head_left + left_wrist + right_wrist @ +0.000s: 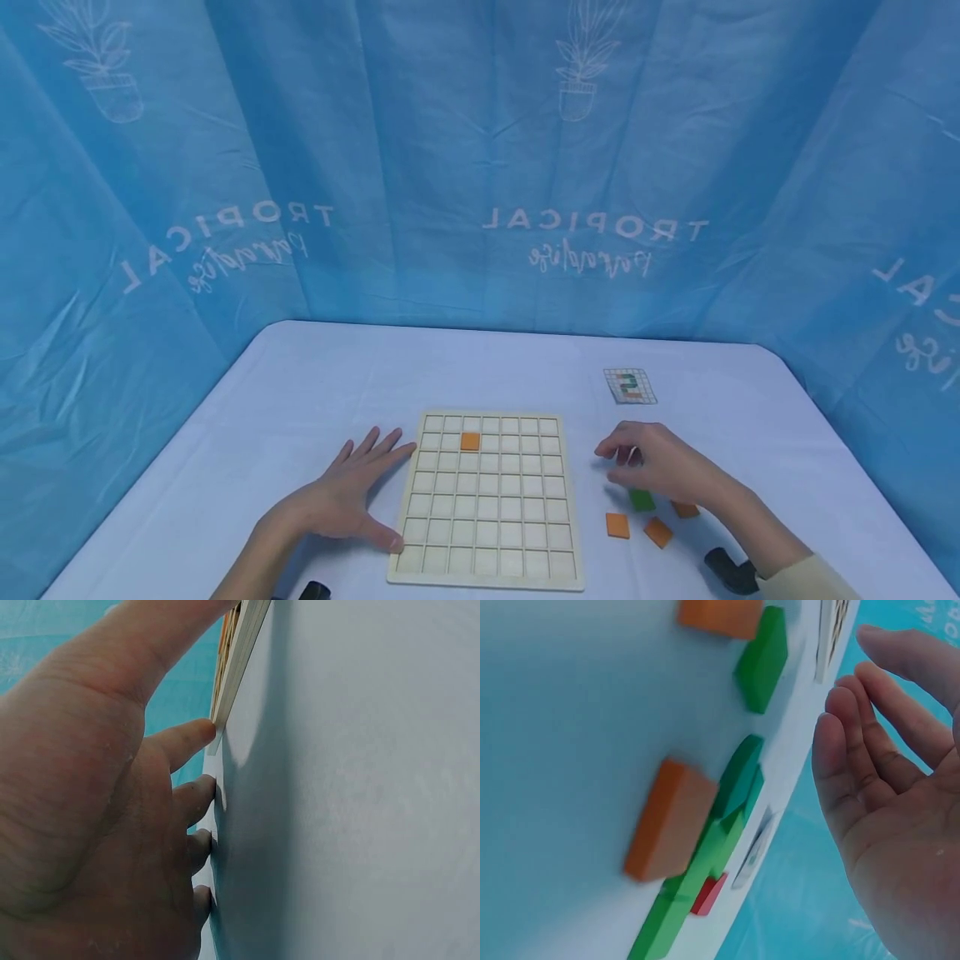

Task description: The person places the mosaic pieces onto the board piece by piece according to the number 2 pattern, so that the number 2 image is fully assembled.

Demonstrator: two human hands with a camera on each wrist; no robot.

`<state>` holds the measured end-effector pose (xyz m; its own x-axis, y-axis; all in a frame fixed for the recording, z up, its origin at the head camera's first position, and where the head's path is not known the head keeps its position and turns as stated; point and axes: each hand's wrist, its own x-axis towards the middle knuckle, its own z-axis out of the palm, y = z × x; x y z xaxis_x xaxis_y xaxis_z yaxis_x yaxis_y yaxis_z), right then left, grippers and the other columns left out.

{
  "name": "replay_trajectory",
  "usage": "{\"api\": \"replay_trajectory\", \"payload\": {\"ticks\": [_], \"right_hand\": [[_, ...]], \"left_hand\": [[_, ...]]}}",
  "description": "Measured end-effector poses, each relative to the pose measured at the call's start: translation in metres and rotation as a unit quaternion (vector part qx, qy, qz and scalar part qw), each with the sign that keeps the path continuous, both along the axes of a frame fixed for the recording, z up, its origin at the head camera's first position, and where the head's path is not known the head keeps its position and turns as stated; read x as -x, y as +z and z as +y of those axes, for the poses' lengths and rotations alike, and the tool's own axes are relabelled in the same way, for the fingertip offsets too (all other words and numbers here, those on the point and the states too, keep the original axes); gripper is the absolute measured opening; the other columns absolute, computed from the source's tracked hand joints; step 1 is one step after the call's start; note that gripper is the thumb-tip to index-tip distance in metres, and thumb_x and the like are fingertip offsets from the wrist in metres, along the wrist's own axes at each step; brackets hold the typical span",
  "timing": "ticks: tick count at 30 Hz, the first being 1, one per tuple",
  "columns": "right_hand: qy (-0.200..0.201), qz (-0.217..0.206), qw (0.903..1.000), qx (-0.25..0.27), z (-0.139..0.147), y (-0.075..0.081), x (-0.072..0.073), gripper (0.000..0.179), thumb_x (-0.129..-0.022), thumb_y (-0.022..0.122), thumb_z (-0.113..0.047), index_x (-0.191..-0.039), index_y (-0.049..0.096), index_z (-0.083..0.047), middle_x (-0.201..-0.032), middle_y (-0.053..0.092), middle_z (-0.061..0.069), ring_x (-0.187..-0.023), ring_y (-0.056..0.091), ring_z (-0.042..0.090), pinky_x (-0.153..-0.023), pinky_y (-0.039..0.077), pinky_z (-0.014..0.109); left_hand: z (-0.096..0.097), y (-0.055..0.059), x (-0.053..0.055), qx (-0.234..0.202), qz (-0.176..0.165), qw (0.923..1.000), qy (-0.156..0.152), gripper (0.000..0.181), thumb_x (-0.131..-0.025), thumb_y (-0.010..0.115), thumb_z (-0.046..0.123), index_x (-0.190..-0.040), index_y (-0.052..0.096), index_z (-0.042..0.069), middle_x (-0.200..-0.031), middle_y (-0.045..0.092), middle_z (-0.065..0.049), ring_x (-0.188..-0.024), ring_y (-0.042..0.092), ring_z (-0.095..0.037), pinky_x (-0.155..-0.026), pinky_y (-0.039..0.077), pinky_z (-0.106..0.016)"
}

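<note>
A pale wooden grid board lies on the table, with one orange tile in a cell of its top rows. My left hand is spread along the board's left side, thumb and index fingertip at the edge. In the left wrist view the straight fingers reach toward the board's side. Right of the board, my right hand hovers with loosely bent fingers and nothing between them. Below it lie a green tile and orange tiles. The right wrist view shows more green tiles and a red tile.
A small card with a coloured grid pattern lies behind the right hand. A white cloth covers the table, and a blue printed curtain hangs around its far sides. Black wrist-mounted devices show near both forearms.
</note>
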<state>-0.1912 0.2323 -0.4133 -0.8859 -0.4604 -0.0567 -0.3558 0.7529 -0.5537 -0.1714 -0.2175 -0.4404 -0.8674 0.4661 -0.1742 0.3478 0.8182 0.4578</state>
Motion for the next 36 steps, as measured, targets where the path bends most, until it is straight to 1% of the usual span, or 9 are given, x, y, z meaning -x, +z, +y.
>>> {"api": "replay_trajectory", "payload": {"ticks": [4, 10, 14, 17, 26, 36], "right_hand": [[-0.002, -0.017, 0.9998, -0.009, 0.008, -0.002, -0.004, 0.025, -0.079, 0.079, -0.020, -0.103, 0.072, -0.020, -0.089, 0.061, -0.012, -0.077, 0.055, 0.009, -0.067, 0.051, 0.025], [-0.002, -0.035, 0.9993, -0.013, 0.021, -0.004, -0.011, 0.026, -0.079, 0.079, -0.023, -0.104, 0.072, -0.023, -0.090, 0.061, -0.014, -0.076, 0.055, 0.008, -0.065, 0.050, 0.024], [0.014, -0.036, 0.9993, -0.003, 0.030, -0.005, -0.016, 0.026, -0.079, 0.079, -0.023, -0.103, 0.072, -0.022, -0.090, 0.062, -0.013, -0.076, 0.055, 0.007, -0.064, 0.051, 0.024], [0.026, -0.032, 0.9991, 0.001, 0.035, -0.006, -0.019, 0.025, -0.078, 0.078, -0.020, -0.103, 0.072, -0.021, -0.088, 0.061, -0.012, -0.075, 0.055, 0.006, -0.066, 0.051, 0.024], [0.027, -0.036, 0.9990, -0.004, 0.042, -0.011, -0.022, 0.028, -0.075, 0.078, -0.015, -0.101, 0.072, -0.024, -0.084, 0.057, -0.009, -0.073, 0.054, 0.009, -0.063, 0.049, 0.024], [0.016, -0.046, 0.9988, -0.007, 0.041, -0.015, -0.021, 0.028, -0.075, 0.079, -0.018, -0.102, 0.074, -0.026, -0.087, 0.056, -0.009, -0.072, 0.053, 0.010, -0.059, 0.047, 0.023]], "left_hand": [[0.000, -0.001, 0.000, 0.006, -0.001, 1.0000, 0.006, 0.124, -0.049, 0.074, 0.079, -0.153, 0.028, 0.027, -0.160, 0.012, 0.000, -0.145, -0.003, -0.030, -0.112, -0.002, -0.057], [0.000, 0.000, 0.000, 0.007, 0.004, 0.9999, 0.010, 0.124, -0.049, 0.074, 0.079, -0.152, 0.029, 0.028, -0.160, 0.013, 0.000, -0.145, -0.002, -0.030, -0.112, -0.001, -0.057], [0.001, -0.001, -0.001, 0.004, -0.003, 0.9999, 0.011, 0.123, -0.050, 0.074, 0.079, -0.152, 0.029, 0.028, -0.160, 0.013, -0.001, -0.145, -0.003, -0.030, -0.112, -0.003, -0.058], [0.000, -0.001, -0.001, 0.003, -0.004, 0.9999, 0.009, 0.123, -0.050, 0.074, 0.079, -0.152, 0.029, 0.028, -0.160, 0.013, -0.001, -0.145, -0.003, -0.031, -0.112, -0.003, -0.058], [0.000, -0.002, -0.001, 0.000, 0.006, 1.0000, 0.003, 0.123, -0.050, 0.073, 0.079, -0.153, 0.028, 0.027, -0.160, 0.013, -0.002, -0.145, -0.003, -0.031, -0.112, -0.002, -0.058], [0.001, 0.000, -0.001, 0.015, -0.001, 0.9998, 0.013, 0.124, -0.049, 0.073, 0.080, -0.153, 0.028, 0.029, -0.160, 0.012, 0.001, -0.145, -0.003, -0.028, -0.113, -0.003, -0.056]]}}
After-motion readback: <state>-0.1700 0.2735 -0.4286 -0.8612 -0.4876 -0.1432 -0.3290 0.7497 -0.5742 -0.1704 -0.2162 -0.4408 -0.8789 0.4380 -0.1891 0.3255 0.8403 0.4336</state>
